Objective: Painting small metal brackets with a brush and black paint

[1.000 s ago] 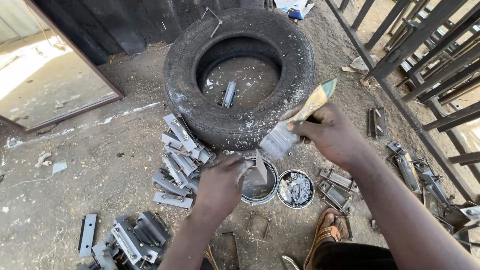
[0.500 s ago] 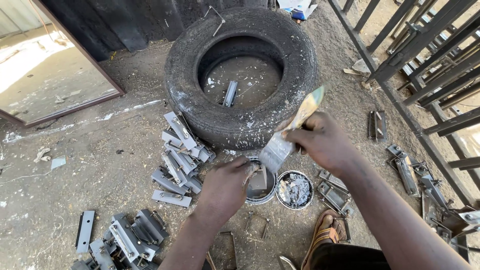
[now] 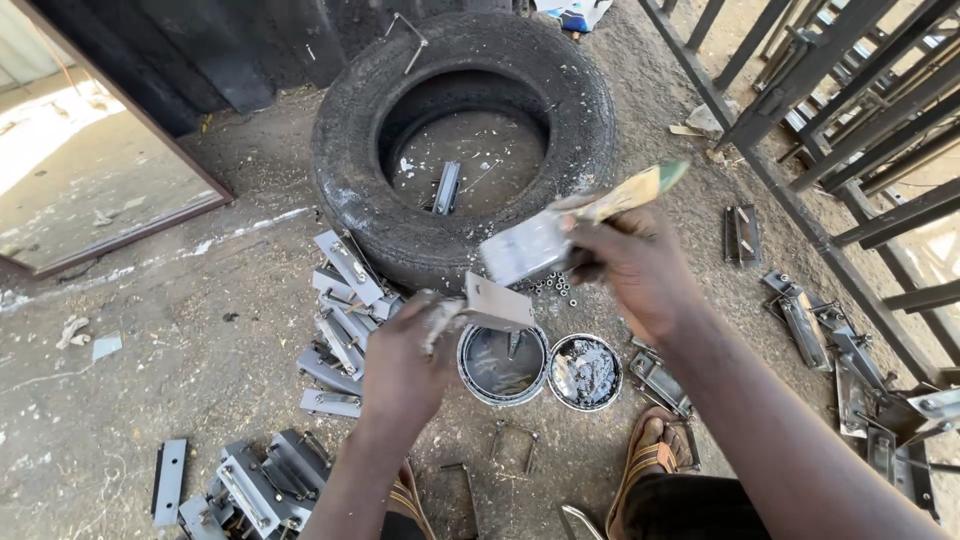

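Holding a small grey metal bracket (image 3: 497,302) pinched between thumb and fingers, the left hand (image 3: 405,352) is seen just above and to the left of an open paint can (image 3: 502,362) that stands on the sandy ground (image 3: 130,370). The right hand (image 3: 632,262) is closed around the handle of a flat paintbrush (image 3: 570,226), whose paint-laden bristles are directed to the left and are poised just above the bracket; whether bristles and metal are touching cannot be told. The brush handle is tilted up and to the right, with yellowish wood showing at its end.

Just to the right of the can, its round lid (image 3: 585,371) is laid flat, smeared with silver-grey paint. A heap of similar grey brackets (image 3: 340,310) is leaned against the near side of a worn car tyre (image 3: 400,215), inside which one more metal piece (image 3: 446,187) is lying. More metal parts (image 3: 255,485) are piled at the lower left, and others (image 3: 850,360) are scattered along the right, beside a dark metal gate frame (image 3: 800,110). A sandalled foot (image 3: 650,455) is planted just below the lid.
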